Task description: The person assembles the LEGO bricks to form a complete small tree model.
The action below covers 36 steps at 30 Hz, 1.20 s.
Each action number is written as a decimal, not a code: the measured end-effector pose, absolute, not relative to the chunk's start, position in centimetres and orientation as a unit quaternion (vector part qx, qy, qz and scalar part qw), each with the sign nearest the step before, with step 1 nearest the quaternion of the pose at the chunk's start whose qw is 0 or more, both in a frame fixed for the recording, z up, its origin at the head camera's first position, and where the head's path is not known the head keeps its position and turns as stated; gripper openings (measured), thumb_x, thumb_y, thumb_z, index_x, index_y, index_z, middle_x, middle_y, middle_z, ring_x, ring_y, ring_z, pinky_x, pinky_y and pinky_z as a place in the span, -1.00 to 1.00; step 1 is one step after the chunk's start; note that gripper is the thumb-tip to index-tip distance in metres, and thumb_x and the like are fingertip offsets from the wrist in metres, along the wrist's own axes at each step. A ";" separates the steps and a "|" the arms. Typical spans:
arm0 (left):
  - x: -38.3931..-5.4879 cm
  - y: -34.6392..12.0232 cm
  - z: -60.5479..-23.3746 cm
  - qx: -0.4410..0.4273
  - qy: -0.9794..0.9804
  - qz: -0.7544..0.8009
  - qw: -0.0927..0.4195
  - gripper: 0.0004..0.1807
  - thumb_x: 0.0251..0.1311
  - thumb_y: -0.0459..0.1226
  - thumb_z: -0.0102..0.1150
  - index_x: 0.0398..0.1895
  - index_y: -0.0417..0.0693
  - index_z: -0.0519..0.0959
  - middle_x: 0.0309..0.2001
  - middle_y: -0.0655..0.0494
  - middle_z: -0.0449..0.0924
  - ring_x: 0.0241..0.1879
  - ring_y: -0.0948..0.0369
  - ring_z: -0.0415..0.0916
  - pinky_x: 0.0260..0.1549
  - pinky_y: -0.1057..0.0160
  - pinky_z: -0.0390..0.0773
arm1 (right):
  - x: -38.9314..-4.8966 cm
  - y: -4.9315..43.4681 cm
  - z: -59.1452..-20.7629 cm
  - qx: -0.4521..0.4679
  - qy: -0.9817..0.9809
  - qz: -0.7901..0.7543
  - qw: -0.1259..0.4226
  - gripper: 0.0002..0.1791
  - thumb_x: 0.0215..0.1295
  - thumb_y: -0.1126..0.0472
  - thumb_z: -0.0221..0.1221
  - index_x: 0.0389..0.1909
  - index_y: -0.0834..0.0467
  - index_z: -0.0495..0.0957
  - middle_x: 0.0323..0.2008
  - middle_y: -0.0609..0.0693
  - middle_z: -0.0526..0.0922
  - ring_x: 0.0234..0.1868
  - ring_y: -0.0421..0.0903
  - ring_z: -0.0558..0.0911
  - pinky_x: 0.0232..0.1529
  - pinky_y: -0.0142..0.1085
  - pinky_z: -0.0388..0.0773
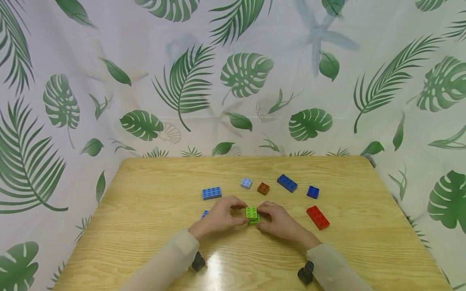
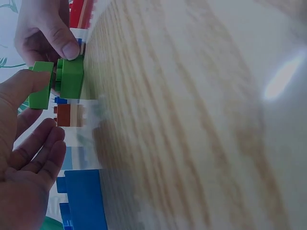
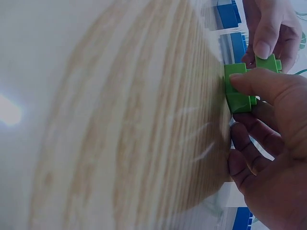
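Note:
Two light green toy building bricks are between the hands. The upper green brick [image 1: 251, 211] is pinched between the thumb and a finger of my left hand [image 1: 223, 214]. Just below it, the lower green brick [image 2: 73, 79] sits on the table, and my right hand [image 1: 278, 220] pinches it by thumb and finger. A small gap shows between the two bricks in the left wrist view, with studs of the lower one visible, and the upper brick is offset from it. In the right wrist view the right thumb [image 3: 249, 81] lies against the lower brick.
Behind the hands on the wooden table [image 1: 145, 194] lie a blue long brick [image 1: 212, 193], a light blue brick [image 1: 246, 183], a brown brick [image 1: 263, 188], a dark blue long brick [image 1: 287, 183] and a small blue brick [image 1: 313, 192]. A red brick [image 1: 318, 217] is at right. Another blue brick [image 1: 205, 213] is partly hidden by the left hand.

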<state>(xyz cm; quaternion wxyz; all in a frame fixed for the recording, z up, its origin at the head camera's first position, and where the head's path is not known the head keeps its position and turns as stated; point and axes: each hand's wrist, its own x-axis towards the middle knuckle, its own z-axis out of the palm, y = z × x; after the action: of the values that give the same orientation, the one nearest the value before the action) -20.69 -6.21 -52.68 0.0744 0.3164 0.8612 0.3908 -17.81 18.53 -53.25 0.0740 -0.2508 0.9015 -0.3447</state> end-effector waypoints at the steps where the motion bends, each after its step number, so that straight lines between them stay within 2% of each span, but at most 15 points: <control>1: -20.7 -6.2 -52.7 0.319 0.862 0.387 0.073 -0.57 0.23 -0.19 0.53 0.13 -0.12 0.71 0.04 0.05 0.74 0.06 0.13 0.65 0.14 0.14 0.63 | -17.8 18.5 -53.3 -0.250 0.902 -0.345 0.074 -0.56 0.35 0.22 0.39 0.21 0.25 0.66 0.06 -0.02 0.68 0.16 0.02 0.63 0.27 0.10 0.55; 8: -20.7 -6.0 -53.0 0.330 0.861 0.381 0.072 -0.57 0.20 -0.21 0.55 0.12 -0.12 0.71 0.04 0.04 0.74 0.05 0.12 0.66 0.14 0.16 0.63 | -17.9 18.6 -53.5 -0.242 0.899 -0.357 0.077 -0.54 0.35 0.17 0.41 0.23 0.23 0.65 0.08 -0.01 0.70 0.18 0.03 0.63 0.27 0.10 0.55; 22: -20.7 -5.5 -53.1 0.325 0.861 0.379 0.100 -0.56 0.20 -0.19 0.53 0.14 -0.12 0.71 0.01 0.06 0.76 0.00 0.19 0.66 0.08 0.24 0.63 | -17.7 18.8 -53.5 -0.207 0.890 -0.397 0.088 -0.51 0.32 0.12 0.45 0.25 0.11 0.67 0.14 -0.01 0.74 0.15 0.01 0.66 0.19 -0.04 0.59; 31: -20.6 -5.2 -52.7 0.322 0.863 0.375 0.106 -0.58 0.18 -0.24 0.52 0.11 -0.12 0.70 -0.02 0.07 0.75 -0.01 0.18 0.66 0.07 0.23 0.63 | -17.7 18.9 -53.4 -0.194 0.889 -0.406 0.087 -0.56 0.33 0.08 0.45 0.19 0.10 0.70 0.07 -0.03 0.76 0.05 -0.09 0.66 0.11 -0.16 0.61; 36: -20.3 -4.8 -52.8 0.323 0.867 0.366 0.103 -0.54 0.20 -0.20 0.54 0.15 -0.13 0.69 0.03 0.05 0.74 0.05 0.17 0.65 0.12 0.22 0.61 | -17.7 18.8 -53.5 -0.190 0.889 -0.409 0.084 -0.56 0.32 0.06 0.46 0.18 0.09 0.71 0.07 -0.05 0.77 0.04 -0.11 0.65 0.10 -0.19 0.60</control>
<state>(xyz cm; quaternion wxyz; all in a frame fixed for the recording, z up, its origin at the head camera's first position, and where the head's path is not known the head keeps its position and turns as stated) -20.33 -4.83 -52.76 0.1031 0.3234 0.8666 0.3658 -17.66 18.84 -53.52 0.0843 -0.1902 0.8887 -0.4086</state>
